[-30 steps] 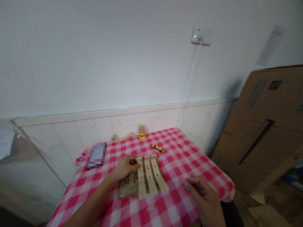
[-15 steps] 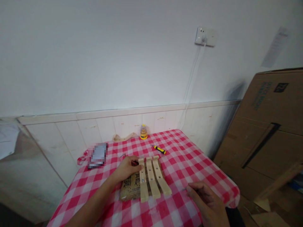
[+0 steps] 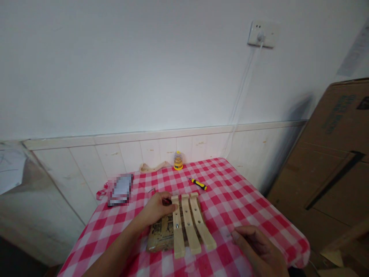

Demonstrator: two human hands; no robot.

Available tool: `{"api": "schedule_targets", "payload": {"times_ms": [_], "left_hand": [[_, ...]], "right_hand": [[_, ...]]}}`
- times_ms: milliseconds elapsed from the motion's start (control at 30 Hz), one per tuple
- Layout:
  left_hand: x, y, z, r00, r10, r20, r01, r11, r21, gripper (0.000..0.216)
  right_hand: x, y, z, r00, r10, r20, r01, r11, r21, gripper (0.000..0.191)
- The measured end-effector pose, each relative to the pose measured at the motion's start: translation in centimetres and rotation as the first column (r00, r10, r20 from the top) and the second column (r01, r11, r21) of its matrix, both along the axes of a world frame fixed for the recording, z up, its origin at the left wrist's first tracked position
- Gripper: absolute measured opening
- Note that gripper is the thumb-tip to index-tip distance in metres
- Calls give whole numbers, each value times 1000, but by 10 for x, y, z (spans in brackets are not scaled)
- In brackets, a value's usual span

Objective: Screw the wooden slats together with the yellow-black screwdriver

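Observation:
Three pale wooden slats [image 3: 188,224] lie side by side over a brown printed card [image 3: 161,234] on the red-and-white checked tablecloth [image 3: 230,200]. My left hand [image 3: 157,209] rests against the far end of the leftmost slat, its fingers curled round that end. My right hand [image 3: 256,248] lies on the cloth to the right of the slats with its fingers drawn together; a thin small piece seems to poke from its fingertips, too small to name.
A yellow-and-black screwdriver [image 3: 198,184] lies beyond the slats. A small yellow bit holder [image 3: 178,161] and a beige strap [image 3: 152,167] sit at the wall edge. A blurred flat item [image 3: 121,189] lies at the far left. Cardboard boxes [image 3: 337,154] lean at the right.
The view has shifted left and slightly down, so the table sits further right in the picture. My right hand slid a little lower. My left hand stays on the slat.

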State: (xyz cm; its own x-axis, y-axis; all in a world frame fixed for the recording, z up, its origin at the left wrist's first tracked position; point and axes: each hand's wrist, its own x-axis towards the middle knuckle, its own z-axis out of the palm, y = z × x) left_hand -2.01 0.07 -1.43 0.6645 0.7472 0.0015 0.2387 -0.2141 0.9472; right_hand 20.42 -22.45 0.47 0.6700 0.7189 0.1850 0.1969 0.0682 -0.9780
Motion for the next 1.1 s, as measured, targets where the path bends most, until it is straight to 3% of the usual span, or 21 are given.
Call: {"api": "schedule_targets", "payload": {"times_ms": [167, 333, 467, 600, 767, 900, 1033, 1100], "left_hand": [[1, -1, 2, 1000, 2, 10, -1, 999, -35, 28], [3, 1, -2, 1000, 27, -10, -28, 999, -46, 27], [3, 5, -7, 999, 36, -38, -38, 998, -46, 27], [4, 5, -9, 998, 41, -37, -45, 990, -130, 27], [2, 4, -8, 998, 36, -50, -43, 989, -145, 24], [0, 2, -4, 994, 41, -97, -52, 993, -109, 22], [1, -1, 1, 993, 30, -111, -41, 995, -96, 21], [0, -1, 2, 991, 26, -132, -40, 994, -103, 19]], "right_hand": [[-2, 25, 34, 979, 115, 169, -125, 991, 50, 13], [-11, 58, 66, 823, 325, 465, -336, 940, -62, 11], [-17, 84, 75, 741, 422, 522, -414, 899, -140, 13], [-17, 105, 78, 674, 486, 557, -463, 865, -193, 13], [-9, 113, 72, 780, 465, 419, -450, 882, -142, 14], [0, 100, 58, 857, 406, 318, -396, 913, -97, 10], [10, 72, 40, 935, 254, 248, -236, 966, -102, 9], [15, 57, 31, 967, 137, 213, -93, 974, -206, 13]]}}
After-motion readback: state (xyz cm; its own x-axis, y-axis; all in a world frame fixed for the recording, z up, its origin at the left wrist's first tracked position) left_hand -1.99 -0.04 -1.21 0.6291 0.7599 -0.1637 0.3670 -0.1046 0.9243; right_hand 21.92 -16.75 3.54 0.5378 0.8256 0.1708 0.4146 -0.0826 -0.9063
